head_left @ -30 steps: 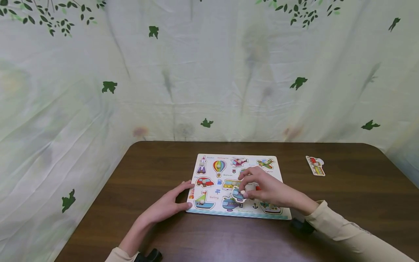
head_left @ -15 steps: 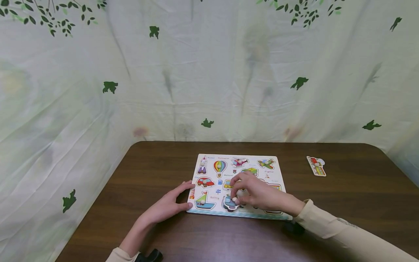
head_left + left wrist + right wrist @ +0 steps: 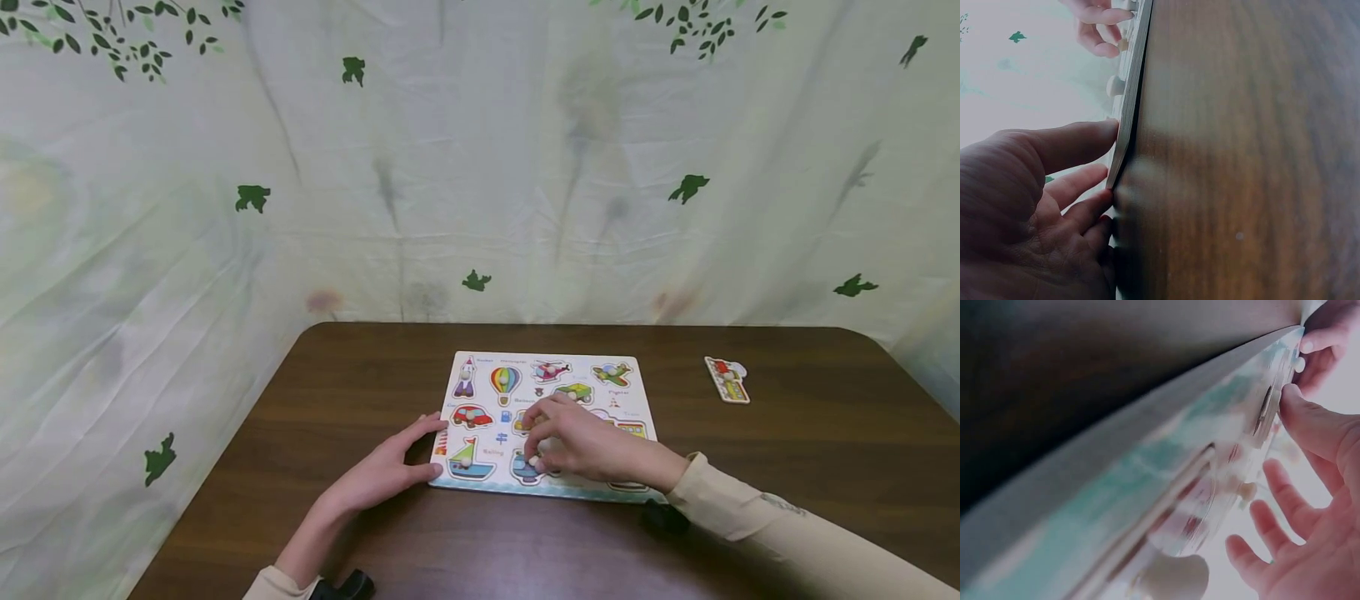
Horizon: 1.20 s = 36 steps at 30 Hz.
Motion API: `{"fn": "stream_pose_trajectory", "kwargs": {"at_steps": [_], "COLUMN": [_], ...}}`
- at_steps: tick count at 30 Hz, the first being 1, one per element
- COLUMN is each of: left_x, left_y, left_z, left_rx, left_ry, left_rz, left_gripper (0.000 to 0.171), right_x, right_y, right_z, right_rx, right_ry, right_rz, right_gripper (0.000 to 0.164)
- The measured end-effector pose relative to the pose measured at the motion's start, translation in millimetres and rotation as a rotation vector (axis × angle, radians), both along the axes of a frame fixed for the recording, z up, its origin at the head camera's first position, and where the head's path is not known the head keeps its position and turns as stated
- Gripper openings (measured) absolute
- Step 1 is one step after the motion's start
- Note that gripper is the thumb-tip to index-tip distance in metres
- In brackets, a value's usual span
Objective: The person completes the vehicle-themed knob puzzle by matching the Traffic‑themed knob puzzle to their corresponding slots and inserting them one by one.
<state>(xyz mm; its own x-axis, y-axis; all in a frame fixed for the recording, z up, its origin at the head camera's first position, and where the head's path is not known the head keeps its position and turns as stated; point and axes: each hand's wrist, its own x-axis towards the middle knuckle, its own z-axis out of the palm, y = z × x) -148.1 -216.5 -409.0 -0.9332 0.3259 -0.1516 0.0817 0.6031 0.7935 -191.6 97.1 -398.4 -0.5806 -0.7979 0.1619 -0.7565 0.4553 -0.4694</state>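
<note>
A white wooden peg puzzle board lies on the table, with vehicle pieces in it. My right hand is over its lower middle, with thumb and finger pinching the knob of the blue submarine piece. In the right wrist view the submarine piece sits tilted, one edge a little above the board's surface. My left hand rests at the board's left edge, its thumb near the front corner and fingers extended. The left wrist view shows this thumb touching the board's edge.
A loose red and yellow puzzle piece lies on the brown table right of the board. Knobbed pieces such as the sailboat, red car and balloon surround the right hand. A patterned curtain hangs behind.
My right hand has carried the submarine piece left and slightly down, from over the board's middle onto the submarine picture, where it now sits lower. The left hand has stayed put.
</note>
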Motion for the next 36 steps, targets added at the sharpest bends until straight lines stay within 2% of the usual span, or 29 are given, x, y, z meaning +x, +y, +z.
{"fn": "stream_pose_trajectory", "kwargs": {"at_steps": [5, 11, 24, 30, 36], "left_x": [-0.4, -0.3, -0.6, -0.6, -0.8], "left_y": [-0.5, 0.4, -1.2, -2.1, -1.5], "left_z": [0.3, -0.1, 0.1, 0.7, -0.5], "left_rx": [-0.005, -0.005, -0.01, -0.01, -0.011], "left_ry": [0.005, 0.0, 0.015, 0.008, 0.009], "left_rz": [-0.003, -0.003, -0.008, -0.005, -0.005], "left_gripper": [0.058, 0.059, 0.057, 0.058, 0.058], "right_x": [-1.2, -2.0, -2.8, -0.1, 1.1], "right_y": [-0.9, 6.8, 45.3, 63.3, 84.2], "right_z": [-1.2, -0.9, 12.5, 16.5, 16.8], "right_rx": [0.012, 0.014, -0.036, -0.026, -0.078], "right_ry": [0.022, 0.008, -0.038, 0.006, 0.095], "right_rz": [0.003, -0.001, -0.118, -0.119, -0.119], "right_gripper": [0.013, 0.014, 0.015, 0.012, 0.015]}}
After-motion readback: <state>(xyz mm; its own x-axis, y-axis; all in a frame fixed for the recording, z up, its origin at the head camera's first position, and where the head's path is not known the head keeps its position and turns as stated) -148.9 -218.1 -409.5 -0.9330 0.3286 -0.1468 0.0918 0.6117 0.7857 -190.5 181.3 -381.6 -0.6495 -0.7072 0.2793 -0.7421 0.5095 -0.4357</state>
